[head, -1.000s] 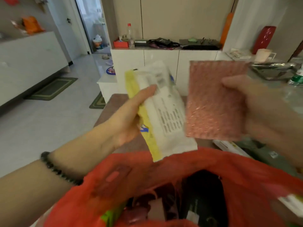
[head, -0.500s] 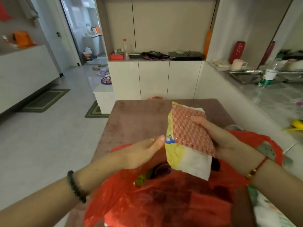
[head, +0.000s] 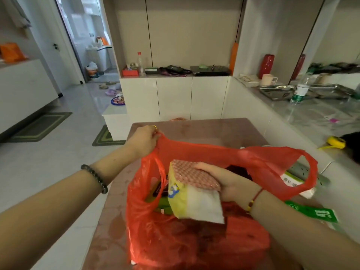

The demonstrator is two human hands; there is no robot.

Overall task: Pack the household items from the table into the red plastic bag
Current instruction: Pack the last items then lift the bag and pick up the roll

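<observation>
The right hand (head: 229,184) is gripping a yellow-and-white packet (head: 194,203) w/ a pink bubble-wrap pad (head: 194,175) stacked on top, fingers clenched round both, lowering them into the red bag's (head: 175,240) mouth. Beyond, the left hand (head: 145,140) is pinching a bag handle, holding it open over the worktop (head: 204,131). Next move prob. calls for pushing the pair deeper, then letting go. A green packet (head: 311,212) is lying beside the bag, not yet packed.

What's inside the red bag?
In the red bag, the right hand is lowering a pink bubble pouch stacked on a yellow-and-white packet. Something green and something dark sit below. The packets hide the rest.
</observation>
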